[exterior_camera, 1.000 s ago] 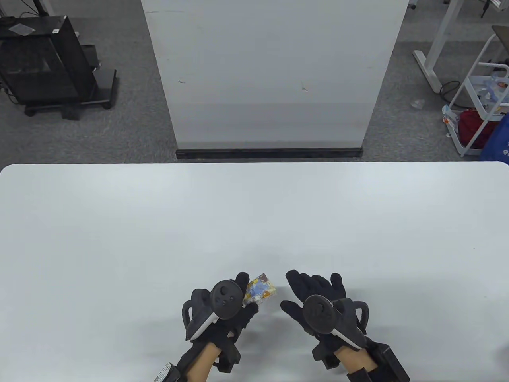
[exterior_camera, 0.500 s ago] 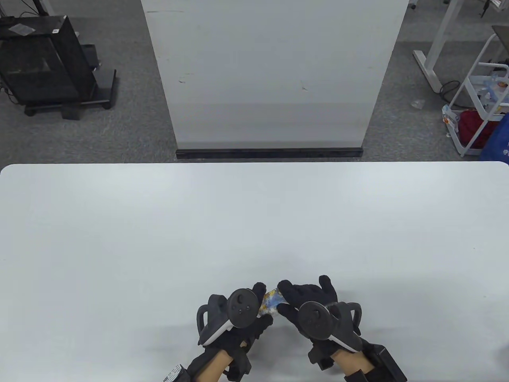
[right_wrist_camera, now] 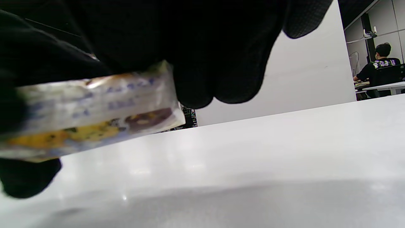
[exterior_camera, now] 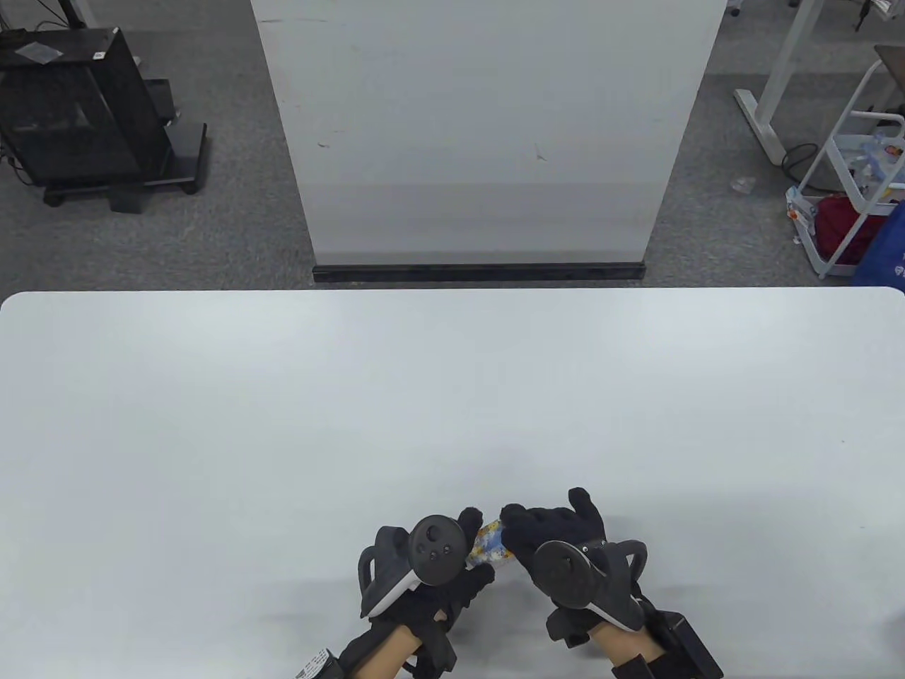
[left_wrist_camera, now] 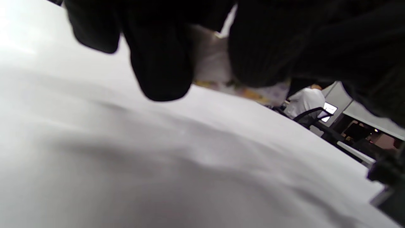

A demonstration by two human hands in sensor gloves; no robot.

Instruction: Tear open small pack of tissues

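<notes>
A small tissue pack (exterior_camera: 489,546) with a colourful blue and yellow print is held between both hands just above the table's near edge. My left hand (exterior_camera: 463,555) grips its left end; my right hand (exterior_camera: 520,541) grips its right end with the fingers over the top. In the right wrist view the pack (right_wrist_camera: 91,110) lies across the frame under my gloved fingers (right_wrist_camera: 221,63), clear of the table. In the left wrist view only a pale, blurred patch of the pack (left_wrist_camera: 212,60) shows between my fingers (left_wrist_camera: 161,63).
The white table (exterior_camera: 452,396) stretches away from the hands. A white partition panel (exterior_camera: 481,127) stands beyond its far edge. A black cabinet (exterior_camera: 78,113) is at far left and a white cart (exterior_camera: 859,184) at far right, both on the floor.
My right hand moved left from open and apart and took hold of the pack's right end. My left hand shifted right with the pack. Both hands now hold it together.
</notes>
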